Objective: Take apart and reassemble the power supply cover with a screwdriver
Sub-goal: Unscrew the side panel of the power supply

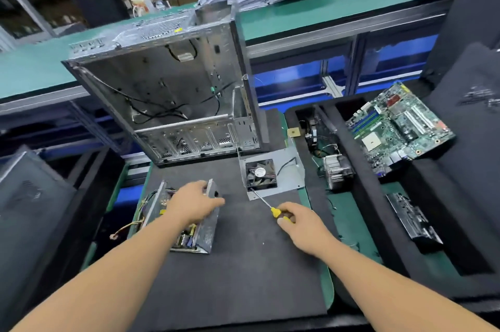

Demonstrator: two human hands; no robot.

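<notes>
Looks like the cover is off now, so putting it back comes next. Open power supply box (pixel 189 223) at lower left of the middle, on the dark worktop (pixel 243 277). Cover (pixel 284 169) with its fan lying flat just right of the middle. Left hand (pixel 193 203) curled over the box's top edge, holding it. Right hand (pixel 303 223) wrapped tight round the yellow screwdriver (pixel 270 208), tip touching the cover's near corner. Next, probably: lift cover, line up holes, turn screws in.
</notes>
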